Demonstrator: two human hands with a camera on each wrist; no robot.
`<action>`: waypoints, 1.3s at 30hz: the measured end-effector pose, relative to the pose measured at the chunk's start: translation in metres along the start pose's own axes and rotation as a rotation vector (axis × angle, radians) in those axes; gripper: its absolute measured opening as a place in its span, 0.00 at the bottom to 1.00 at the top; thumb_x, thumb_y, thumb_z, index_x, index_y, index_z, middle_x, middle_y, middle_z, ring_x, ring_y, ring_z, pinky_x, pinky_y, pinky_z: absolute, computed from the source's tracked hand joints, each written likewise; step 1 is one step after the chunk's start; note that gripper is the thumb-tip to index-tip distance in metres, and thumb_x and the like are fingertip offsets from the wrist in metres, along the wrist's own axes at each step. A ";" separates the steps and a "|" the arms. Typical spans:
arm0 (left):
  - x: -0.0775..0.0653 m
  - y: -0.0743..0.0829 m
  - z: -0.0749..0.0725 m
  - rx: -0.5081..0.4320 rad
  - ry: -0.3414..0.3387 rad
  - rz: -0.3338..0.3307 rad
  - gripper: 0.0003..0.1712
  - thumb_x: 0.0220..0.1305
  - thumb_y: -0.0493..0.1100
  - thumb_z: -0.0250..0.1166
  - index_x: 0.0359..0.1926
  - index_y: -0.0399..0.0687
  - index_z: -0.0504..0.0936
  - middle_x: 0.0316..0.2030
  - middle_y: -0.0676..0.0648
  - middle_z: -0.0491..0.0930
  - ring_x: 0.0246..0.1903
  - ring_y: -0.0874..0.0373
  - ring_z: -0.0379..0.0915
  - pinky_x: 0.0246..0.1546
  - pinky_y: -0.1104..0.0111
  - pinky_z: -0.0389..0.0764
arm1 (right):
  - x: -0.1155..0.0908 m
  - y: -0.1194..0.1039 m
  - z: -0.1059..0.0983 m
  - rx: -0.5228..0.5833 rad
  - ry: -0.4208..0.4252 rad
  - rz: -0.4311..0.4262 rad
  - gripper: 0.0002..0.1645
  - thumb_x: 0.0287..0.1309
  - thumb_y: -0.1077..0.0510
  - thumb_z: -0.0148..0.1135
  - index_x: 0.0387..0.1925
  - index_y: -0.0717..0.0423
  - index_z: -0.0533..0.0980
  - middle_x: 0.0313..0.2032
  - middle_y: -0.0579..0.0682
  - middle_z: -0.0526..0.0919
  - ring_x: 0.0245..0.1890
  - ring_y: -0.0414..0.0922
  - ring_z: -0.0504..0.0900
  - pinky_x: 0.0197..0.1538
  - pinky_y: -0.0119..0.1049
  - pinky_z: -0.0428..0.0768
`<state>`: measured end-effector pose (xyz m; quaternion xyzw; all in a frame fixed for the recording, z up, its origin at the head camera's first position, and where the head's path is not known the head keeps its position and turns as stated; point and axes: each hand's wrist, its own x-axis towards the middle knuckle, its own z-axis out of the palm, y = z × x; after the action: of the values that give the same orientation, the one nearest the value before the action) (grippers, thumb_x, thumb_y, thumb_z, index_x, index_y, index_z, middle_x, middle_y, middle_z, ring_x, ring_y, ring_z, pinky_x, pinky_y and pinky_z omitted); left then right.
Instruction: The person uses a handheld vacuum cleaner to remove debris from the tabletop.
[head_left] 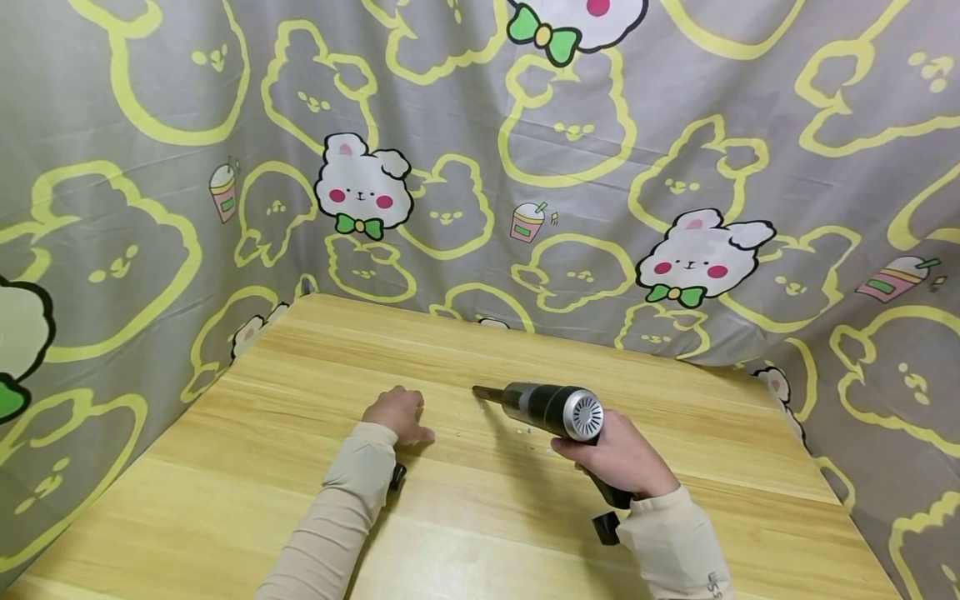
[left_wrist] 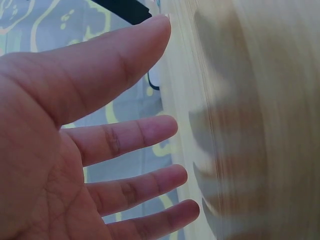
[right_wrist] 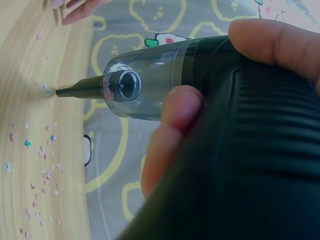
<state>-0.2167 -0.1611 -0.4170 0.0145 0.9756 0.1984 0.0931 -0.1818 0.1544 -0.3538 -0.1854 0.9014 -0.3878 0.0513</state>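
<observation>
A black handheld vacuum cleaner [head_left: 547,407] is gripped at its handle by my right hand [head_left: 628,457]. Its narrow nozzle [right_wrist: 80,90] points down at the tabletop, close to some small scraps. Through the clear dust cup [right_wrist: 150,75] the inner tube shows, with a bit of pink beside it. Pink, white and blue paper-like scraps [right_wrist: 45,175] lie scattered on the wood around the nozzle. My left hand [head_left: 397,415] hovers at or just over the table, left of the nozzle. Its fingers are spread and hold nothing, as the left wrist view shows.
A light wooden table [head_left: 300,400] spreads under both hands. Grey curtains [head_left: 450,183] with yellow outlines and white cartoon animals hang behind it and along both sides. Black wrist devices [head_left: 606,528] sit at the sleeve cuffs.
</observation>
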 end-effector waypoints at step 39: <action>0.000 0.009 0.005 0.004 -0.005 0.022 0.34 0.51 0.52 0.73 0.56 0.41 0.75 0.54 0.37 0.72 0.53 0.39 0.67 0.49 0.47 0.76 | -0.003 0.002 -0.012 -0.011 0.005 -0.010 0.25 0.50 0.51 0.70 0.48 0.60 0.77 0.27 0.51 0.82 0.22 0.43 0.78 0.29 0.40 0.78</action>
<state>-0.2155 -0.1512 -0.4182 0.0261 0.9755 0.1977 0.0932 -0.1820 0.1650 -0.3476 -0.1893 0.9028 -0.3834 0.0462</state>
